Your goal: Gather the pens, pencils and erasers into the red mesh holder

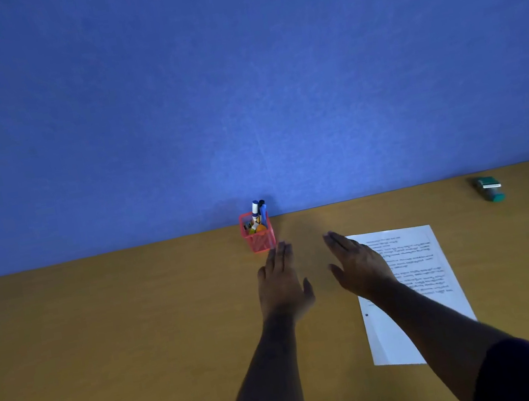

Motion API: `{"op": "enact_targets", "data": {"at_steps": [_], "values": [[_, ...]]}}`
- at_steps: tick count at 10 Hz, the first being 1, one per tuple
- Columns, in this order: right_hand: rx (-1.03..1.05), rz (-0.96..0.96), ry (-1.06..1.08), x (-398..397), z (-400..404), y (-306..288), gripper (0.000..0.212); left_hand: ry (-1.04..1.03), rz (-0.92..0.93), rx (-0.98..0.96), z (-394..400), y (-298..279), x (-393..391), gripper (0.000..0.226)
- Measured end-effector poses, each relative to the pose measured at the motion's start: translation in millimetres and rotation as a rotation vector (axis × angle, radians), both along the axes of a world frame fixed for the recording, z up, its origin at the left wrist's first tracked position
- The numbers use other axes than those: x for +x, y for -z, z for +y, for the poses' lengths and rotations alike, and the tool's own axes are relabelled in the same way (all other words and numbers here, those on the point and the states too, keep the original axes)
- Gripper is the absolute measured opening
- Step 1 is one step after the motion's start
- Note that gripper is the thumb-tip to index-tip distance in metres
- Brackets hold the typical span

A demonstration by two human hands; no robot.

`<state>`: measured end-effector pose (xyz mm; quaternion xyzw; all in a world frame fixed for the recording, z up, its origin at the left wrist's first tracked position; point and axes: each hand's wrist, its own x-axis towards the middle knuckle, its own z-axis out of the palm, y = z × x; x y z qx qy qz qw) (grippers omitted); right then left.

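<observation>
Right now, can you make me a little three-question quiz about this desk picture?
1. True or false: the red mesh holder stands by the blue wall.
2. What lies partly under the right hand? A) sheet of paper B) book C) plate
3. Fill in: the left hand is open and holds ____.

Key: 1 true. 2 A, the sheet of paper. 3 nothing; the pens already stand in the holder.

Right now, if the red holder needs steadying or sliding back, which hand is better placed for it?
Left, probably. The left hand lies open with its fingers right at the red mesh holder. The right hand, also empty, sits farther off, over the printed sheet.
</observation>
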<state>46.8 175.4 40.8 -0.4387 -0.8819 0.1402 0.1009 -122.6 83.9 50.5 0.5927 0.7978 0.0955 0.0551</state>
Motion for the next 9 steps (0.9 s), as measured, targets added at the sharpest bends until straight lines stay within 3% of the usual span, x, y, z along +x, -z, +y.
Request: {"op": "enact_targets", "data": {"at_steps": [2, 4, 5, 7, 9], "values": [[-0.056, -0.055, 0.091, 48.2, -14.3, 9.5, 0.071, 0.114, -0.025, -0.119, -17.7, 9.4, 44.1, 0.091], [-0.211, -0.272, 0.306, 104.9, -29.2, 36.6, 0.088, 0.227, -0.057, -0.389, -38.8, 38.3, 93.9, 0.106], [-0.298, -0.337, 0.312, 123.8, -35.5, 48.4, 0.096, 0.259, -0.032, -0.457, -47.1, 50.4, 111.8, 0.105], [-0.340, -0.317, 0.246, 130.3, -35.8, 57.8, 0.102, 0.324, 0.002, -0.540, -46.4, 50.6, 114.6, 0.102], [-0.315, -0.321, 0.257, 129.2, -28.1, 62.1, 0.101, 0.307, -0.009, -0.501, -42.0, 50.1, 116.4, 0.103]]}}
